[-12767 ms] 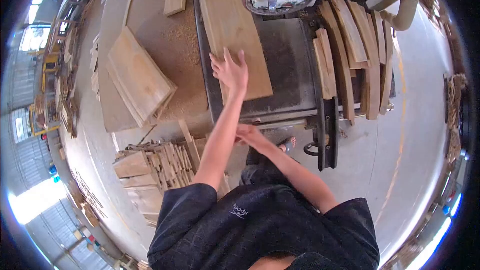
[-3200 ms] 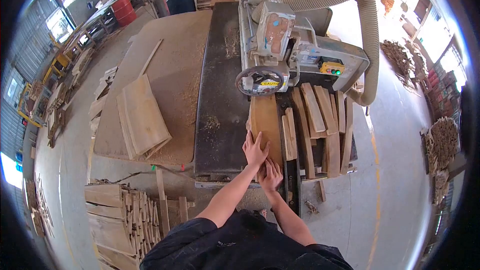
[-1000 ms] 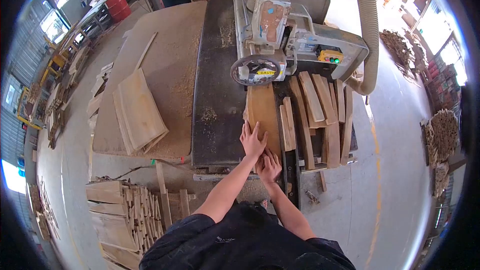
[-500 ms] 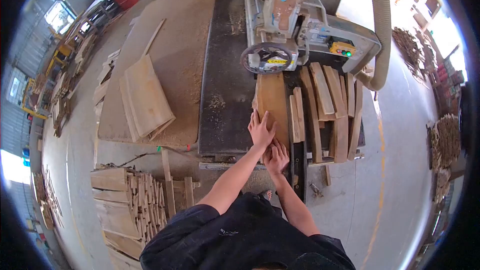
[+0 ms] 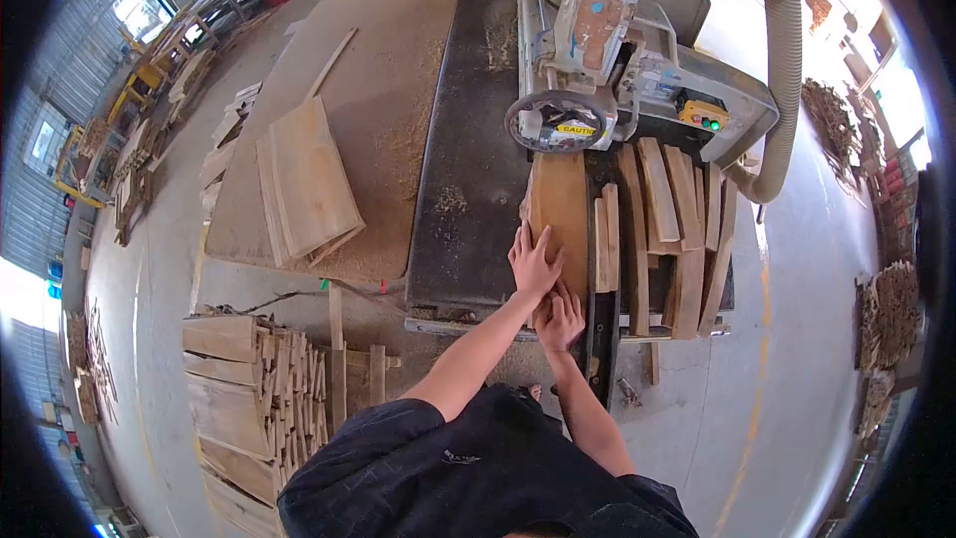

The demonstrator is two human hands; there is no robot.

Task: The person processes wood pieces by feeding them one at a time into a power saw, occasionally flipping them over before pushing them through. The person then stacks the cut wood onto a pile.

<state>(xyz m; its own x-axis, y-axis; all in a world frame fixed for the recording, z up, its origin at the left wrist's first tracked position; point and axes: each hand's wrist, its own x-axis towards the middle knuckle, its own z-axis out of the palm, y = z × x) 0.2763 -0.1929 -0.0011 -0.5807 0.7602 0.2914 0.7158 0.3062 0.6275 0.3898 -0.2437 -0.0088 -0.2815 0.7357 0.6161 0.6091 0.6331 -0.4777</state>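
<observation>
A wide wooden board (image 5: pixel 560 189) lies on the dark saw table (image 5: pixel 463 209), its far end under the machine (image 5: pixel 597 30) with the handwheel. My left hand (image 5: pixel 535 259) rests on the board's left part, fingers spread and lying on the wood. Just behind and to the right, my right hand (image 5: pixel 561 319) is bent around the board's near end, thumb side partly hidden. Along the board's right side runs a dark rail (image 5: pixel 600 339), with narrow wood strips (image 5: pixel 605 239) beside it.
Curved wood pieces (image 5: pixel 687 289) lie at the table's right. Flat boards (image 5: pixel 309 179) rest on the brown side table (image 5: pixel 383 90) at left. A wood stack (image 5: pixel 229 389) stands at lower left. A thick hose (image 5: pixel 784 70) hangs at the machine's right.
The view has shifted, so the table and machine appear farther right. Both hands keep their places on the board; hands and board seem slightly closer to the machine.
</observation>
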